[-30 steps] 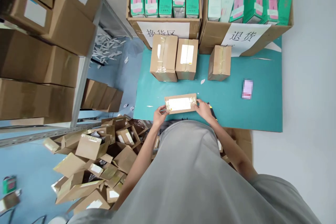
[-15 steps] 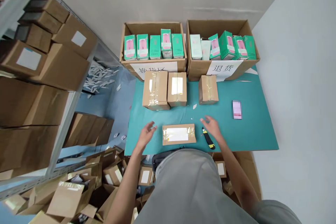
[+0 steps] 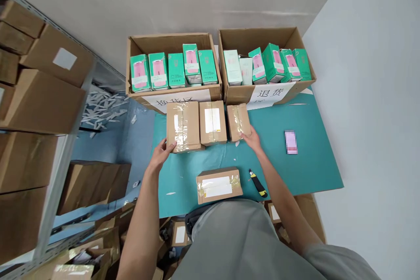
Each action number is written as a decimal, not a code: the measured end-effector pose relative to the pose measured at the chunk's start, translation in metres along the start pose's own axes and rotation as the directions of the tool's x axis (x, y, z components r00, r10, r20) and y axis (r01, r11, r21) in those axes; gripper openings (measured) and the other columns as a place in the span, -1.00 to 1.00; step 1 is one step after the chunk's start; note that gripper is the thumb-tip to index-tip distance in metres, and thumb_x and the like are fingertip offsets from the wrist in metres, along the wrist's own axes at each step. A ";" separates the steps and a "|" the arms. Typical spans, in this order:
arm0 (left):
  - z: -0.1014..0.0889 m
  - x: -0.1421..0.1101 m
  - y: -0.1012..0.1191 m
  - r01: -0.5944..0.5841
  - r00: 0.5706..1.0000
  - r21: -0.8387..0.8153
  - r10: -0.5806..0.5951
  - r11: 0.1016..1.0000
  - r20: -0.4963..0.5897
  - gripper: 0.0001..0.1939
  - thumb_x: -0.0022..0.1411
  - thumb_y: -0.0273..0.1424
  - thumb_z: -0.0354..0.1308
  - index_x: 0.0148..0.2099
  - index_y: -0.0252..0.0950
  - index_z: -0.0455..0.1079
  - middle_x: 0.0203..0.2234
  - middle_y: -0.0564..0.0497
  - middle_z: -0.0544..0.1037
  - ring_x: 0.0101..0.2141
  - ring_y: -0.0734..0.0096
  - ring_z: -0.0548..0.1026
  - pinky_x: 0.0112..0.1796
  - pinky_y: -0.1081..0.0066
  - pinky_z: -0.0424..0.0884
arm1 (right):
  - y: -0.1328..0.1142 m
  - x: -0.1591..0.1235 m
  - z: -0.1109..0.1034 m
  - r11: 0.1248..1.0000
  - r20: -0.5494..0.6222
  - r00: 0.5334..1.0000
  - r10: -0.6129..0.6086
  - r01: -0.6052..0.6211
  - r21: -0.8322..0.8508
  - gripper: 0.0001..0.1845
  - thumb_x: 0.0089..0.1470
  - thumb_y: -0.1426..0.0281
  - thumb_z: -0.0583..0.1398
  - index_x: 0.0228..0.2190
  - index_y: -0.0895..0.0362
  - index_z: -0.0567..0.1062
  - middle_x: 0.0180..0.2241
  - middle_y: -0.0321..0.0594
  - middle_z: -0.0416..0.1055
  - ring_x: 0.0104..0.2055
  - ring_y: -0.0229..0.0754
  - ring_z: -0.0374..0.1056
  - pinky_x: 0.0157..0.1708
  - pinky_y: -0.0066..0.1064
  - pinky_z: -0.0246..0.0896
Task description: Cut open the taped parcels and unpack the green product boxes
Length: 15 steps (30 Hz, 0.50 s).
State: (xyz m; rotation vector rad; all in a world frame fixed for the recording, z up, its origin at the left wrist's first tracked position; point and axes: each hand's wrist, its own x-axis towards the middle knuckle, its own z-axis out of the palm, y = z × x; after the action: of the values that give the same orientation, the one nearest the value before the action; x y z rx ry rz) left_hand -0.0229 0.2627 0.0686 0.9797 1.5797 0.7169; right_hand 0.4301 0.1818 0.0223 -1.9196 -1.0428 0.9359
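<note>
Three taped cardboard boxes stand side by side in front of the two big cartons. My left hand (image 3: 160, 154) grips the lower left corner of the large cardboard box (image 3: 182, 129), its thumb on the front and its fingers at the side. My right hand (image 3: 252, 139) holds the small cardboard box (image 3: 238, 121) by its lower right corner. Between those two is a middle cardboard box (image 3: 213, 122) with a white label. Near my body lies a long cardboard box (image 3: 218, 186), also labelled. To its right rests a black and yellow utility knife (image 3: 258, 183).
Behind are a left carton (image 3: 216, 92) and a right carton (image 3: 234, 94), both holding green and white product boxes and bearing paper signs. A phone (image 3: 291, 142) lies on the green table (image 3: 315, 162). Shelves with cartons (image 3: 42, 100) stand at the left; opened boxes lie below.
Both hands have reached forward from beside the long box to the row. The small box has shifted left, close against the middle box. The camera view has moved too.
</note>
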 end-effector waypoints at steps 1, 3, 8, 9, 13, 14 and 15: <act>-0.001 -0.001 -0.001 0.002 1.000 -0.003 -0.002 1.000 -0.001 -0.15 0.08 0.00 0.59 0.31 -0.30 0.53 0.12 -0.25 0.73 0.24 -0.16 0.62 0.33 -0.05 0.52 | -0.002 -0.006 0.010 0.997 -0.013 1.000 -0.008 0.007 -0.083 -0.10 0.18 -0.05 0.38 0.37 0.17 0.44 0.24 0.09 0.61 0.25 0.11 0.55 0.23 -0.07 0.51; -0.003 -0.002 -0.002 0.012 1.000 -0.003 -0.012 1.000 -0.002 -0.15 0.09 -0.01 0.59 0.33 -0.28 0.53 0.13 -0.24 0.73 0.23 -0.14 0.63 0.32 -0.04 0.53 | -0.006 -0.015 0.024 0.979 -0.033 0.999 -0.016 0.009 -0.206 -0.10 0.25 -0.03 0.33 0.44 0.15 0.36 0.30 0.09 0.55 0.35 0.12 0.46 0.28 -0.06 0.46; -0.004 -0.001 0.003 0.021 1.000 -0.001 -0.021 1.000 -0.015 -0.17 0.09 -0.02 0.59 0.32 -0.27 0.54 0.09 -0.22 0.74 0.16 -0.10 0.66 0.30 -0.02 0.55 | -0.011 -0.015 0.031 0.971 -0.004 1.000 -0.003 0.002 -0.240 -0.07 0.29 0.04 0.33 0.50 0.17 0.26 0.32 0.10 0.50 0.38 0.10 0.43 0.31 -0.11 0.42; -0.004 0.000 0.004 0.024 1.000 -0.004 -0.024 1.000 -0.012 -0.16 0.09 -0.03 0.59 0.32 -0.28 0.54 0.08 -0.22 0.74 0.15 -0.08 0.67 0.30 -0.02 0.54 | -0.012 -0.013 0.031 0.970 -0.011 1.000 -0.002 0.000 -0.242 -0.06 0.28 0.05 0.33 0.50 0.18 0.25 0.33 0.13 0.48 0.39 0.11 0.42 0.32 -0.11 0.41; -0.006 0.004 0.008 0.063 0.998 -0.030 -0.063 0.998 -0.009 -0.13 0.07 -0.10 0.58 0.35 -0.32 0.49 0.02 -0.21 0.75 0.08 0.00 0.69 0.30 0.01 0.52 | -0.019 -0.003 0.037 0.966 -0.018 1.000 0.001 -0.005 -0.257 -0.08 0.29 0.08 0.34 0.49 0.20 0.25 0.34 0.16 0.47 0.39 0.11 0.43 0.33 -0.13 0.40; -0.007 0.004 0.008 0.069 0.998 -0.036 -0.069 0.997 -0.014 -0.14 0.07 -0.12 0.57 0.35 -0.32 0.49 0.02 -0.21 0.75 0.08 0.01 0.69 0.30 0.03 0.52 | -0.022 -0.002 0.039 0.965 -0.012 1.000 0.008 -0.011 -0.262 -0.08 0.29 0.08 0.34 0.49 0.20 0.25 0.33 0.15 0.47 0.38 0.11 0.44 0.32 -0.13 0.41; -0.009 0.003 0.008 0.067 0.998 -0.039 -0.068 0.997 -0.019 -0.16 0.08 -0.13 0.56 0.35 -0.32 0.49 0.03 -0.21 0.75 0.09 0.02 0.68 0.30 0.06 0.52 | -0.024 -0.002 0.042 0.963 -0.005 1.000 0.019 -0.019 -0.268 -0.07 0.29 0.08 0.34 0.50 0.19 0.25 0.32 0.15 0.48 0.36 0.12 0.45 0.30 -0.13 0.42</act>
State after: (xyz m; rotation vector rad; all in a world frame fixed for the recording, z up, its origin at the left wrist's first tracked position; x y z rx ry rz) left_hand -0.0297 0.2697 0.0764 0.8898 1.6039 0.7099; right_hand 0.3857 0.2005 0.0247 -2.1535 -1.2022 0.8366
